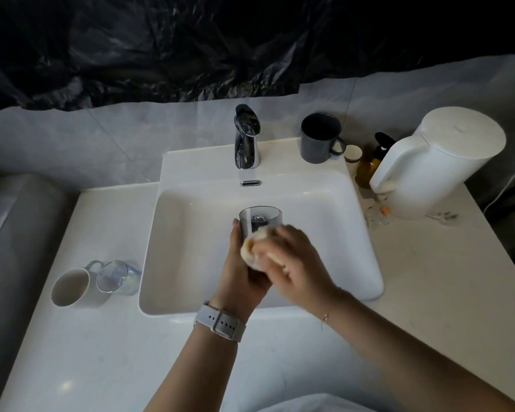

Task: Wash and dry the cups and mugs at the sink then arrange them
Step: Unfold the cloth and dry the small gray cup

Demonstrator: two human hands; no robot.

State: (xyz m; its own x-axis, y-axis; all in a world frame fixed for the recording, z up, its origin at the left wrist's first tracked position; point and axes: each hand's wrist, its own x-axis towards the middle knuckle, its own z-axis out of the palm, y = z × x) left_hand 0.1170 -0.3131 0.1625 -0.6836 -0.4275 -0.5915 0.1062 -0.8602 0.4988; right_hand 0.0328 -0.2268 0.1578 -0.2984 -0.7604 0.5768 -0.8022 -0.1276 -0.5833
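On a white counter (pixel 428 278), over the sink (pixel 173 233), the left hand (pixel 244 272) clasps a clear cup (pixel 260 218); the right hand (pixel 292 257) clutches a sponge (pixel 250 251) against its near side. Best rotate the cup, scrubbing rim and inside too.

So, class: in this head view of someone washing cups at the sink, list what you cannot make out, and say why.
- Lower part of the grey tumbler: hidden by both hands.
- Sponge: blurred, mostly covered by the right hand.
- Left hand grip: fingers hidden behind the tumbler.
- Amber bottle: partly behind the white kettle.
- Scraps by the kettle's base: too small.
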